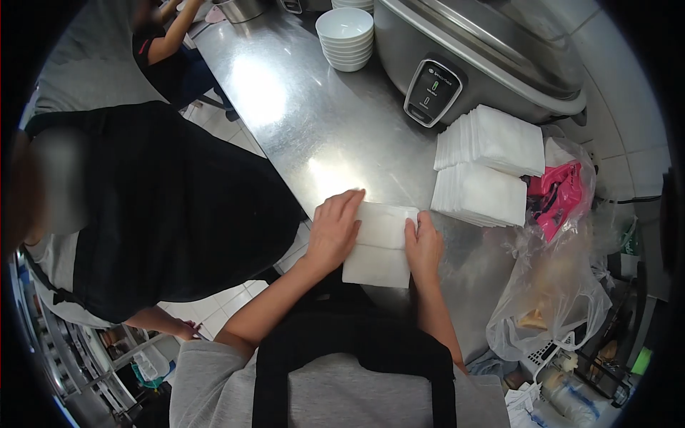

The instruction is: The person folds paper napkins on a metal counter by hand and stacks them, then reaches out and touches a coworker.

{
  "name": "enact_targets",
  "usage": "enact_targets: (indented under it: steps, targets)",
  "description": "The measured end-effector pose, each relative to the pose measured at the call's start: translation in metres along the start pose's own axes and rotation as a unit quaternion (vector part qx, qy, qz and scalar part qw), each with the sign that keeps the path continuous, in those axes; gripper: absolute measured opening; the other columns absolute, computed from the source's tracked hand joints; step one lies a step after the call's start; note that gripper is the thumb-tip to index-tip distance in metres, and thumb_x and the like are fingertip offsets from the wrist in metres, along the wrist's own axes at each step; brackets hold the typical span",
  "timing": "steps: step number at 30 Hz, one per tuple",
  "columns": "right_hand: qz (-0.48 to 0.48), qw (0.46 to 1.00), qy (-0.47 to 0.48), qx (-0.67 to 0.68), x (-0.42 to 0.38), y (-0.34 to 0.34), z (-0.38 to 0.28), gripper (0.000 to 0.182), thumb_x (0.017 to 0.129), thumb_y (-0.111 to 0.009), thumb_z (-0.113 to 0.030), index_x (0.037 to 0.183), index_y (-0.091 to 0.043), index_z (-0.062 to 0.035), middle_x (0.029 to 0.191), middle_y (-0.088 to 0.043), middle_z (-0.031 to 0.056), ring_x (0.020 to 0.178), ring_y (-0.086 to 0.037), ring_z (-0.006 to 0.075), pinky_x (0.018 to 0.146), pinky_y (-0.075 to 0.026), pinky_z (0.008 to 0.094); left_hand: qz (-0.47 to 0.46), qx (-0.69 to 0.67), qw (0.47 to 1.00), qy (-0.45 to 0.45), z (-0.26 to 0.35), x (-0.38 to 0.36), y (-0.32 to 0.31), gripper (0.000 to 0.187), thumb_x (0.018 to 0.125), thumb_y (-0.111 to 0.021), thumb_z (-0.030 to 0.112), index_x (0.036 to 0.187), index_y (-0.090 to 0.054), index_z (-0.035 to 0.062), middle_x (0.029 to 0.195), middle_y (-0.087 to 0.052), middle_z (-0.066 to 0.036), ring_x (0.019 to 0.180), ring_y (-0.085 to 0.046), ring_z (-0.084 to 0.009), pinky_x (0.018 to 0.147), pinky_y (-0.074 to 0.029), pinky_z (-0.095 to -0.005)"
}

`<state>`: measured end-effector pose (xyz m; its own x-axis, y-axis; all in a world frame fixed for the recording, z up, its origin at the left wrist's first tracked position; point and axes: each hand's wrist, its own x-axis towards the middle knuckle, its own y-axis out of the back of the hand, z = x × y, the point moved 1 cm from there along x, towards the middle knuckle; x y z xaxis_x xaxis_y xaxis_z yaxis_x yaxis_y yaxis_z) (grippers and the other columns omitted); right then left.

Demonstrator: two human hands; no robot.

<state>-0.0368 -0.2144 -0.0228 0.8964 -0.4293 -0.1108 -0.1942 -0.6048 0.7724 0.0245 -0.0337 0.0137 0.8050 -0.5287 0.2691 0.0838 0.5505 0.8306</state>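
Note:
A white folded napkin (378,265) lies at the front edge of the steel table, with a crease across its middle. My left hand (334,232) rests against its left side, fingers together and pointing up toward its top left corner. My right hand (424,245) holds its right edge, thumb on top and fingers beside it. To the right of my right hand, two stacks of folded white napkins stand close together, a nearer stack (489,194) and a farther stack (505,139).
A large grey cooker (471,64) stands behind the napkin stacks, and stacked white bowls (345,36) are left of it. Plastic bags (549,292) hang at the right. A co-worker in a black apron (171,214) stands close on the left; another person (168,57) is farther back.

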Motion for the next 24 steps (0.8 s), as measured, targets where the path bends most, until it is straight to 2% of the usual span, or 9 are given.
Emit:
enact_targets:
  steps: [4, 9, 12, 14, 15, 17, 19, 20, 24]
  targets:
    - [0.039, 0.999, 0.031, -0.011, 0.001, -0.004, 0.003, 0.018, 0.088, -0.055, -0.023, 0.093, -0.051, -0.0067, 0.064, -0.060, 0.0215, 0.063, -0.059, 0.0427, 0.057, -0.043, 0.0503, -0.052, -0.059, 0.991, -0.109, 0.012, 0.002, -0.042, 0.052, 0.078, -0.048, 0.000, 0.129, -0.042, -0.0088, 0.143, -0.033, -0.024, 0.135, -0.030, -0.0364, 0.107, -0.028, -0.0497]
    - [0.011, 0.999, 0.037, 0.018, 0.003, 0.000, 0.007, 0.017, 0.087, -0.055, -0.020, 0.096, -0.053, -0.0057, 0.058, -0.057, 0.0177, 0.057, -0.059, 0.0393, 0.056, -0.044, 0.0475, -0.097, 0.055, 0.990, -0.091, 0.019, 0.000, -0.070, 0.060, 0.089, -0.049, 0.026, 0.137, -0.032, -0.0066, 0.146, -0.028, -0.023, 0.137, -0.025, -0.0344, 0.108, -0.025, -0.0488]
    - [-0.040, 0.992, -0.001, 0.123, -0.008, 0.012, 0.010, 0.019, 0.085, -0.057, -0.016, 0.100, -0.054, -0.0040, 0.070, -0.061, 0.0175, 0.065, -0.061, 0.0351, 0.058, -0.044, 0.0448, -0.101, 0.092, 0.986, -0.098, 0.023, -0.002, -0.068, 0.067, 0.088, -0.050, 0.036, 0.137, -0.032, -0.0065, 0.146, -0.027, -0.023, 0.138, -0.024, -0.0338, 0.108, -0.025, -0.0486]
    - [0.056, 0.984, 0.135, 0.100, -0.021, 0.020, -0.003, 0.033, 0.083, -0.059, -0.014, 0.113, -0.052, 0.0001, 0.104, -0.060, 0.0239, 0.097, -0.060, 0.0360, 0.077, -0.047, 0.0416, -0.125, 0.078, 0.986, -0.080, 0.025, -0.001, -0.066, 0.070, 0.088, -0.049, 0.038, 0.139, -0.029, -0.0060, 0.147, -0.026, -0.023, 0.139, -0.022, -0.0331, 0.109, -0.023, -0.0484]
    - [0.070, 0.983, 0.138, 0.099, -0.022, 0.019, -0.011, 0.033, 0.083, -0.059, -0.014, 0.113, -0.052, 0.0001, 0.104, -0.060, 0.0239, 0.097, -0.060, 0.0360, 0.077, -0.047, 0.0416, -0.135, 0.079, 0.985, -0.077, 0.023, -0.002, -0.067, 0.073, 0.086, -0.050, 0.037, 0.140, -0.026, -0.0056, 0.148, -0.024, -0.022, 0.140, -0.020, -0.0329, 0.110, -0.022, -0.0489]
    - [-0.030, 0.941, 0.314, 0.120, -0.034, 0.009, -0.026, 0.056, 0.083, -0.060, -0.018, 0.130, -0.041, 0.0051, 0.137, -0.039, 0.0256, 0.128, -0.037, 0.0396, 0.101, -0.036, 0.0422, -0.127, 0.111, 0.981, -0.091, 0.023, 0.002, -0.078, 0.074, 0.085, -0.051, 0.037, 0.140, -0.027, -0.0059, 0.148, -0.024, -0.023, 0.140, -0.020, -0.0329, 0.110, -0.021, -0.0486]
    - [-0.039, 0.954, 0.286, 0.077, -0.033, -0.007, -0.019, 0.063, 0.084, -0.061, -0.020, 0.135, -0.034, 0.0064, 0.141, -0.033, 0.0256, 0.133, -0.030, 0.0395, 0.106, -0.029, 0.0434, -0.085, 0.219, 0.966, -0.108, 0.012, -0.002, -0.091, 0.078, 0.080, -0.054, 0.038, 0.140, -0.028, -0.0052, 0.149, -0.022, -0.022, 0.140, -0.019, -0.0324, 0.111, -0.019, -0.0491]
    - [-0.058, 0.962, 0.265, 0.014, -0.038, -0.016, -0.012, 0.071, 0.084, -0.061, -0.022, 0.139, -0.026, 0.0078, 0.146, -0.026, 0.0256, 0.138, -0.022, 0.0393, 0.111, -0.022, 0.0447, -0.107, 0.215, 0.965, -0.103, 0.003, -0.017, -0.095, 0.078, 0.080, -0.054, 0.038, 0.140, -0.028, -0.0052, 0.149, -0.022, -0.022, 0.140, -0.019, -0.0324, 0.111, -0.019, -0.0491]
    - [-0.102, 0.953, 0.280, -0.049, -0.046, -0.009, 0.012, 0.075, 0.084, -0.061, -0.026, 0.140, -0.024, 0.0076, 0.147, -0.023, 0.0251, 0.138, -0.020, 0.0384, 0.111, -0.020, 0.0471, -0.211, 0.089, 0.972, -0.042, 0.003, -0.018, -0.044, 0.086, 0.082, -0.054, 0.048, 0.144, -0.019, -0.0008, 0.151, -0.017, -0.020, 0.141, -0.016, -0.0328, 0.110, -0.016, -0.0570]
